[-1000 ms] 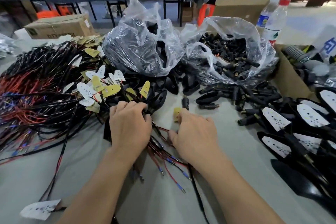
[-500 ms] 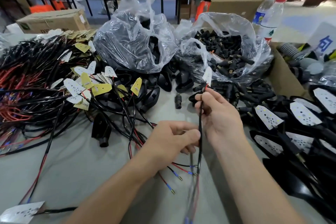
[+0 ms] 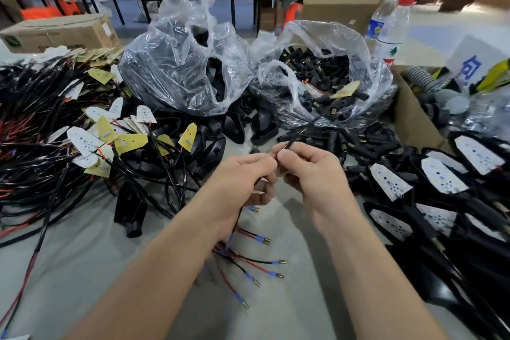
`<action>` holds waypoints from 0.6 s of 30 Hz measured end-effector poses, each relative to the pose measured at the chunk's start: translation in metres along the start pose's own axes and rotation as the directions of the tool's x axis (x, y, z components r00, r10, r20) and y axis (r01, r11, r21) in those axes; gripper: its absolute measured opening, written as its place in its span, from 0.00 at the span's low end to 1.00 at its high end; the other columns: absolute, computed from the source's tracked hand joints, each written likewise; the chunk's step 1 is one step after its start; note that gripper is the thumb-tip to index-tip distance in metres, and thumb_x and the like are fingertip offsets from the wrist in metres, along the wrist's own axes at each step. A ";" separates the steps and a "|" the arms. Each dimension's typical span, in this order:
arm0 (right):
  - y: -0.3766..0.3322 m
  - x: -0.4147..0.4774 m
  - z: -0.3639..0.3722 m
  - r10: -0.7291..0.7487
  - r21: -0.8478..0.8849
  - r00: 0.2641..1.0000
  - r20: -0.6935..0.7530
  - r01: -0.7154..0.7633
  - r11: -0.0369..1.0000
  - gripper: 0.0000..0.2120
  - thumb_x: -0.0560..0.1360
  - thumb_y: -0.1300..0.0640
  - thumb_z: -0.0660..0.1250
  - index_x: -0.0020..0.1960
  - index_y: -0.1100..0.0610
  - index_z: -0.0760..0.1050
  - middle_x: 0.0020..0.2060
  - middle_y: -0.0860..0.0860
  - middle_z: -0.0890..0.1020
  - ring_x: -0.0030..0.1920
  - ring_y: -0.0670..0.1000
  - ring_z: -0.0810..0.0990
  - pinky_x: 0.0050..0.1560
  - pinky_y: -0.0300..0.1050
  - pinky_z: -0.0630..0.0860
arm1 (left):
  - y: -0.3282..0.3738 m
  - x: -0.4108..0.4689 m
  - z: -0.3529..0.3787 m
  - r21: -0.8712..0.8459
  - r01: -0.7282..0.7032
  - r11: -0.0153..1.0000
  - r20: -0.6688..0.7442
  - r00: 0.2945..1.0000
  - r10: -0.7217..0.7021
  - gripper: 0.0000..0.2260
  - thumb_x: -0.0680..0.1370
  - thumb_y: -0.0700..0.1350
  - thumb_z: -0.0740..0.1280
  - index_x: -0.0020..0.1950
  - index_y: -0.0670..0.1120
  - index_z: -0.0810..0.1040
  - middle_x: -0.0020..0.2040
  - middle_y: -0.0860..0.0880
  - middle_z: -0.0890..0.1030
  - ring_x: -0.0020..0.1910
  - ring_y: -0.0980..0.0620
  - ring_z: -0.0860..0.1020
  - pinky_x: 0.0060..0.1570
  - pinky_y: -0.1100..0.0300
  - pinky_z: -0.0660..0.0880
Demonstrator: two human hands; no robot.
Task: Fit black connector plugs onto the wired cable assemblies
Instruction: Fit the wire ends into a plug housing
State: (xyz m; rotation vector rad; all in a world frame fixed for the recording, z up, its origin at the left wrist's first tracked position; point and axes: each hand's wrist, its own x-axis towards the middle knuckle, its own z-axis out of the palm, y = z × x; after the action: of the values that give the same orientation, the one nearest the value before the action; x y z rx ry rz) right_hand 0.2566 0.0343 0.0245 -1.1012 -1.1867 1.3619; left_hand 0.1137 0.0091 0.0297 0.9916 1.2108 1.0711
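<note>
My left hand (image 3: 240, 185) and my right hand (image 3: 311, 174) meet above the table's middle, fingertips together. Both pinch one thin black cable (image 3: 296, 136) that runs up and right to a small yellow board (image 3: 344, 91) over the right bag. Red and black wire ends with blue sleeves and brass tips (image 3: 256, 265) hang below my left hand. Loose black connector plugs (image 3: 342, 141) lie just beyond my right hand, and more fill the clear bag (image 3: 325, 69).
A tangle of wired cables with white and yellow boards (image 3: 91, 141) covers the left. A second clear bag of black housings (image 3: 179, 69) stands behind. Finished black assemblies (image 3: 441, 185) pile at right beside a cardboard box (image 3: 411, 116) and water bottles (image 3: 389, 25).
My hands left the wire bundle on the table, lifted one cable, and came together. The cable's board end has swung up and right over the plug bag.
</note>
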 end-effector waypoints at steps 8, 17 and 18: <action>0.005 0.020 -0.013 -0.023 0.240 0.957 -0.288 0.096 0.966 0.11 0.83 0.65 0.60 0.44 0.58 0.75 0.36 0.58 0.84 0.27 0.49 0.80 0.27 0.38 0.75 | -0.011 0.010 -0.022 0.194 -0.012 0.981 -0.113 0.993 0.034 0.13 0.81 0.39 0.68 0.39 0.44 0.87 0.35 0.46 0.83 0.25 0.55 0.75 0.24 0.64 0.71; 0.009 0.020 -0.006 -0.036 0.118 0.990 -0.136 0.052 0.992 0.07 0.83 0.64 0.61 0.48 0.60 0.74 0.34 0.57 0.85 0.28 0.52 0.82 0.29 0.42 0.79 | -0.018 0.007 -0.027 0.697 -0.232 0.678 -0.108 0.901 0.420 0.09 0.75 0.59 0.69 0.45 0.59 0.87 0.47 0.62 0.84 0.51 0.66 0.78 0.54 0.77 0.68; 0.009 0.020 -0.008 -0.043 0.105 0.987 -0.156 0.060 0.993 0.07 0.83 0.64 0.61 0.47 0.59 0.74 0.34 0.57 0.85 0.27 0.52 0.81 0.27 0.42 0.77 | -0.017 0.008 -0.032 0.816 -0.239 0.526 -0.109 0.830 0.547 0.09 0.75 0.57 0.69 0.50 0.58 0.88 0.55 0.63 0.82 0.60 0.64 0.74 0.61 0.76 0.62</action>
State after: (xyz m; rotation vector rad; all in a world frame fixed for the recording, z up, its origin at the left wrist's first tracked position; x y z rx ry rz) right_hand 0.2615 0.0548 0.0137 -1.0699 -1.0106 1.2642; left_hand 0.0834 0.0142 0.0086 1.9024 1.8936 1.1119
